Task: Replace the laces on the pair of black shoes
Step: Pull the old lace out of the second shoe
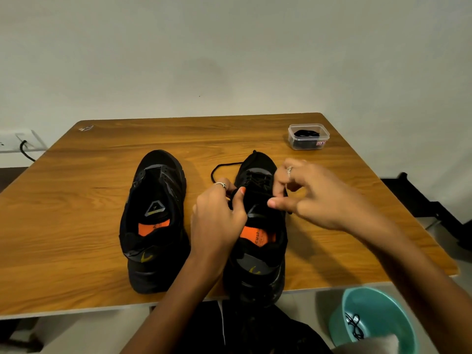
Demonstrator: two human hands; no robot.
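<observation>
Two black shoes with orange insoles stand side by side on the wooden table [76, 200], toes pointing away from me. The left shoe [155, 218] has no lace in its eyelets. The right shoe [258, 226] is partly laced with a black lace [222, 166] that loops out to its left. My left hand [219, 215] pinches the lace at the shoe's left eyelets. My right hand [314, 198] pinches the lace at the right eyelets, thumb stretched over the tongue.
A clear plastic box [308, 136] holding black laces stands at the table's far right corner. A teal bowl [375, 320] with a black lace inside sits below the table's front edge at my right. A wall socket with a cable [24, 146] is at the left.
</observation>
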